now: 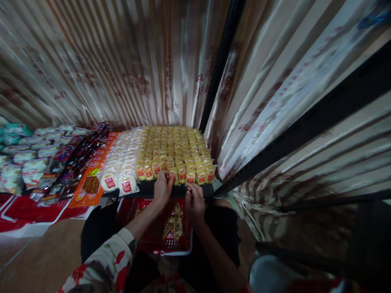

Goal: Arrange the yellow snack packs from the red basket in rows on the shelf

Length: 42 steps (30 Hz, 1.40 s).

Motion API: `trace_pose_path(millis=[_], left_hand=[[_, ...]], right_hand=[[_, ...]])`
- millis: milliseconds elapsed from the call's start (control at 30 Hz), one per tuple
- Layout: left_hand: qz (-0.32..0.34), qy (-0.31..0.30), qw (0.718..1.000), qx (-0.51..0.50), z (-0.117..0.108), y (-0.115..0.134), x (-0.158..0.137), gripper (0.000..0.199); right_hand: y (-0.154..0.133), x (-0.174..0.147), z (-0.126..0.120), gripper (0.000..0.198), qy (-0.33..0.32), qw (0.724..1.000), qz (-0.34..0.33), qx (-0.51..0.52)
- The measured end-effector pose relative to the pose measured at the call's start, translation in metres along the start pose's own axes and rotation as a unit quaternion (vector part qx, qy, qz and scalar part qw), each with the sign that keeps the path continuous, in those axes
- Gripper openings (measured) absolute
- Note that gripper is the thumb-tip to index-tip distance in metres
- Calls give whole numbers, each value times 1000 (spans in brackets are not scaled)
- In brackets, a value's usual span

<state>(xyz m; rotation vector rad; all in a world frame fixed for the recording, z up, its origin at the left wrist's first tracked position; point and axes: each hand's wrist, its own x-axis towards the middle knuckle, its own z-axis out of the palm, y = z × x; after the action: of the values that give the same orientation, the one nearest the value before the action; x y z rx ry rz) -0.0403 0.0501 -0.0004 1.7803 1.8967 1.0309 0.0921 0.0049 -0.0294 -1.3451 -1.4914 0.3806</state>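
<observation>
Rows of small yellow snack packets (174, 148) with red labels stand packed on a dark shelf (146, 190). My left hand (163, 190) is at the front row, fingers closed together at a yellow packet (164, 165), partly hidden behind the fingertips. To its right, my right hand (196, 202) has curled fingers pinching the lower edge of a front-row yellow packet (191, 177). Below both hands, a red plastic basket (146, 246) rests at my lap with several loose yellow packets (174, 226) inside.
White snack packets (122, 162) stand left of the yellow rows. Further left lie an orange bag (88, 185), dark shiny packs (71, 165) and more white packs (33, 162). A black upright post (218, 69) and a slanting black bar (293, 134) border the right side, before a striped curtain (137, 61).
</observation>
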Motion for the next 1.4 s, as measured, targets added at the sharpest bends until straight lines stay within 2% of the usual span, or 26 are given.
trace_pose_path(millis=[67,167,367,600,800,1100,1233,1333,1400], left_hand=[[6,1,1000,-16,2,-3,-2,9],[12,-4,1000,-19,4,-6,-4,9],[35,-18,999,4,4,-3,-3,6],[19,-24,999,-9,5,-7,-5,5],[35,-25,999,-25,4,-9,-6,4],[47,-15,997,-52,2,-16,-12,5],[51,-2,997,-56,-3,-14,-16,5],[45,-3,997,-54,-10,-15,-31,8],[36,-26,998,-55,-16,-19,-47,12]], right_hand=[[2,-2,-4,35,26,998,-24,-52],[7,0,-6,41,0,994,-48,-99],[14,3,-2,49,-34,988,-46,-143],[16,1,-1,52,-36,986,-50,-152],[16,1,-3,53,-49,986,-54,-153],[17,-6,-5,46,-26,989,-61,-135],[12,-10,-8,42,-17,989,-89,-117],[8,-23,-7,38,-52,992,-98,-63],[8,-35,-3,35,-123,989,-82,-26]])
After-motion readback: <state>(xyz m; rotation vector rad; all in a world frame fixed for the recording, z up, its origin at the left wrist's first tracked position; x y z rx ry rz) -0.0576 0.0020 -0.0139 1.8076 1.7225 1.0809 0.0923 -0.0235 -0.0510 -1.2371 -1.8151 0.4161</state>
